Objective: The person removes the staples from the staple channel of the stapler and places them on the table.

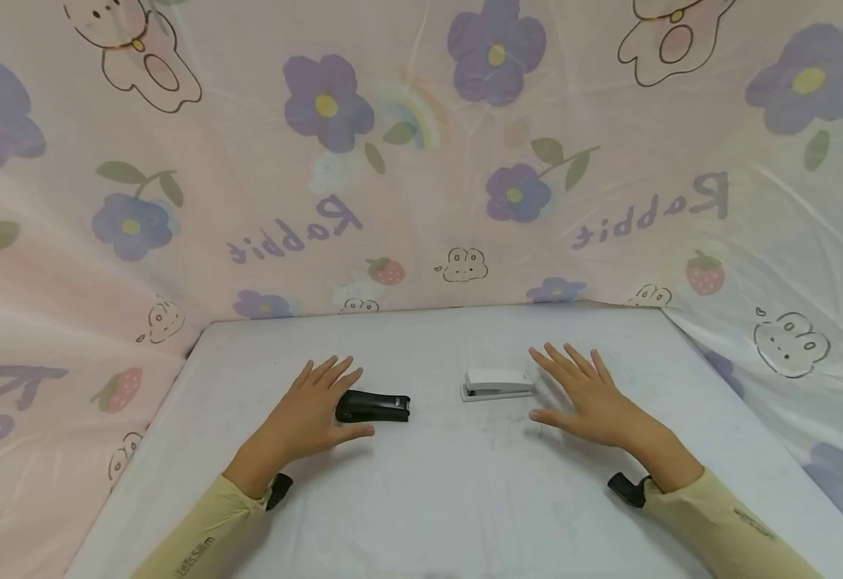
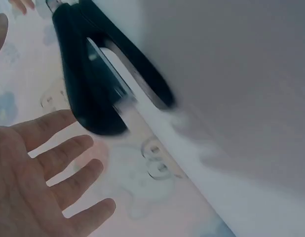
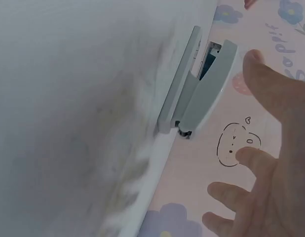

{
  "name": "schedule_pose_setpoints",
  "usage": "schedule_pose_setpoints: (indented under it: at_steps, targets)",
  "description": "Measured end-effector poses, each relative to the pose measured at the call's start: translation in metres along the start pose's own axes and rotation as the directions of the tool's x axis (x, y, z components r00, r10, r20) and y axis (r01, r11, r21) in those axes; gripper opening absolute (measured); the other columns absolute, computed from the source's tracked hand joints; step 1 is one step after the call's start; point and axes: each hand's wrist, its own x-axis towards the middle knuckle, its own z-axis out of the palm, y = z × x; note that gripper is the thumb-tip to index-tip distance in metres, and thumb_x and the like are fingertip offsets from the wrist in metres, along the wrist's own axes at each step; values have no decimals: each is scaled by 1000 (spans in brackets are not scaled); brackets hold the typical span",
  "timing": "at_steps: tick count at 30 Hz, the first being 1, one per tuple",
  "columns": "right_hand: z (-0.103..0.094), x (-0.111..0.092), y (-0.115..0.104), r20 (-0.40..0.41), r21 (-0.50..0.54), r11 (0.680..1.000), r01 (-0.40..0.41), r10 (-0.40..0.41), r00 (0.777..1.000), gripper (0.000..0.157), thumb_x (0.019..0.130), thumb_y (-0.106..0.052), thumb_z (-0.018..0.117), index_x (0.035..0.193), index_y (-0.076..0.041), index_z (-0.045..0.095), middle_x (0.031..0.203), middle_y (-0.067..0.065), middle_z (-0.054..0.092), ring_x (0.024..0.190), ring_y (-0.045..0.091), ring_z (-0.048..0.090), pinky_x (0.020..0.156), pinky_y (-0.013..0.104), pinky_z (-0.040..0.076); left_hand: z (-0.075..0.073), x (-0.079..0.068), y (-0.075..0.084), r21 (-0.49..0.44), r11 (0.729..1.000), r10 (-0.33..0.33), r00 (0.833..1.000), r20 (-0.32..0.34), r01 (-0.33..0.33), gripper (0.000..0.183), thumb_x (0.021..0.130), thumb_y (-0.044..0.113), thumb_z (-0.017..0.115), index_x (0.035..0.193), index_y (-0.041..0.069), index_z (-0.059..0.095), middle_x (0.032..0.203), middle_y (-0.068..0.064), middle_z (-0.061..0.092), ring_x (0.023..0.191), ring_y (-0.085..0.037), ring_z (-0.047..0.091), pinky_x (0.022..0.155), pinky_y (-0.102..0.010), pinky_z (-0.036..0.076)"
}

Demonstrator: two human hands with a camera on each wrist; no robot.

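Observation:
On the white tabletop (image 1: 450, 498), a black stapler (image 1: 376, 407) lies left of the middle. My left hand (image 1: 313, 414) is beside its left end, fingers and thumb spread to either side. The left wrist view shows the black stapler (image 2: 76, 69) with its long arms parted, near the spread fingers of the left hand (image 2: 24, 182). Across from it rests a white stapler (image 1: 497, 383). My right hand (image 1: 591, 406) is just to its right, fingers spread and thumb out. In the right wrist view, bare space separates the white stapler (image 3: 209, 94) from the right hand (image 3: 276, 182).
A patterned cloth (image 1: 407, 193) with flowers and rabbits hangs behind the table and along both sides. Both sleeves (image 1: 200, 527) are beige, and a dark wrist device (image 1: 626, 489) sits at each cuff. Faint dark marks (image 1: 501, 434) show on the tabletop below the white stapler.

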Motion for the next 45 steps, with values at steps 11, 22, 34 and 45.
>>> schedule_pose_setpoints:
  at_steps: [11,22,34,45]
  targets:
    - [6,13,-4,1,-6,1000,31,-31,1000,97,96,-63,72,172,-23,26,177,18,22,163,49,10,125,73,-1,10,42,38,25,999,47,997,58,-49,101,91,77,68,162,9,46,170,-15,39,159,-39,32,130,-61,17]
    - [10,28,-8,2,9,998,58,-58,998,97,96,-63,74,171,-21,28,176,15,26,163,46,15,126,71,2,17,73,70,35,997,60,994,87,-63,101,90,76,70,162,9,47,168,-13,43,156,-36,38,130,-54,21]
    - [16,43,-15,-23,39,994,106,-105,994,90,98,-54,75,168,-15,35,171,18,36,159,46,28,127,69,7,32,103,94,55,996,56,992,113,-63,96,90,74,72,159,11,51,164,-8,49,151,-31,45,127,-50,32]
    - [27,54,-20,-10,167,975,144,-145,989,79,100,-41,77,163,-8,42,165,14,46,155,44,37,128,65,13,37,120,111,77,997,-7,992,127,-3,80,90,61,82,149,11,62,148,-8,63,136,-30,60,110,-47,51]
